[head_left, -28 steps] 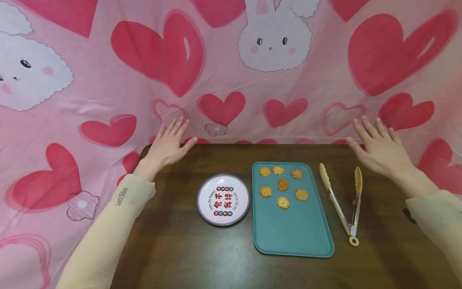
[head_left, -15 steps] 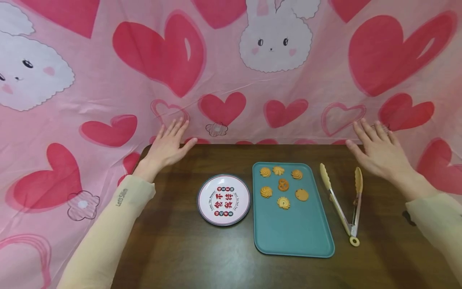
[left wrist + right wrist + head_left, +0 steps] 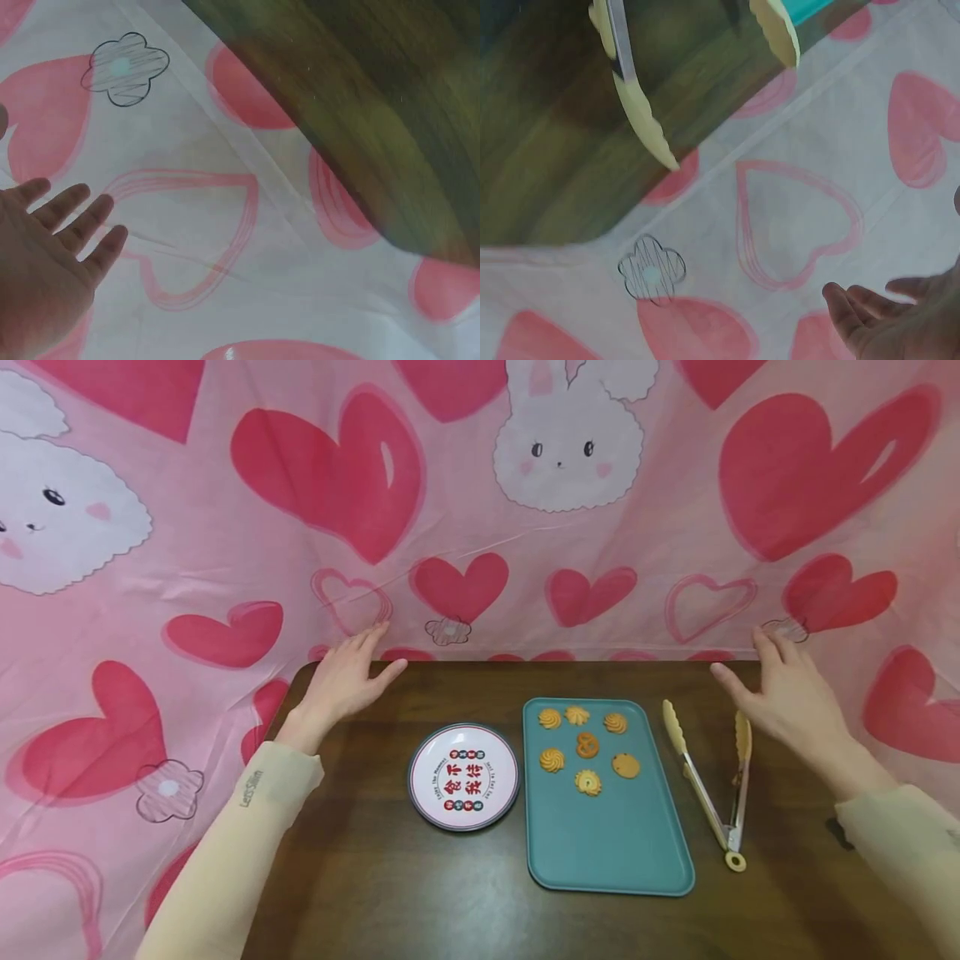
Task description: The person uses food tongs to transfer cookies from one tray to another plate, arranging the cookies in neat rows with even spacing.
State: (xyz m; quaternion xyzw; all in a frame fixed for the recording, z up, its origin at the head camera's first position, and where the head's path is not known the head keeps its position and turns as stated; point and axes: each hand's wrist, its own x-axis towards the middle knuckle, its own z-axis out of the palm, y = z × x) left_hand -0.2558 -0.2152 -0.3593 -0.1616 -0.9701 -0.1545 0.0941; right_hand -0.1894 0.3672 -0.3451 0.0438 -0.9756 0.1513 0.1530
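My left hand (image 3: pixel 341 681) hovers over the far left corner of the table, fingers relaxed and holding nothing. Over the far right side, my right hand (image 3: pixel 795 697) is likewise relaxed and bare, its wrist bent forward. Nearest to it are the spread tongs (image 3: pixel 699 785), cream-tipped with metal arms; the hand overlaps one tip in the head view. Left of the tongs lies a teal tray (image 3: pixel 607 852) bearing several cookies, among them a swirled cookie (image 3: pixel 552 760), a pretzel-shaped cookie (image 3: pixel 587 744) and a flat round cookie (image 3: pixel 626 766). A white plate (image 3: pixel 463 777) with red characters sits beside the tray.
The brown wooden table (image 3: pixel 360 877) ends at a pink curtain (image 3: pixel 465 468) printed with hearts and rabbits, which hangs behind it and along the left. A small dark object (image 3: pixel 840 832) shows partly beside the right sleeve.
Both hands have lowered slightly and their fingers have bent from a flatter, spread pose. The right fingers dip toward the tongs. Tray, plate, cookies and tongs stay put.
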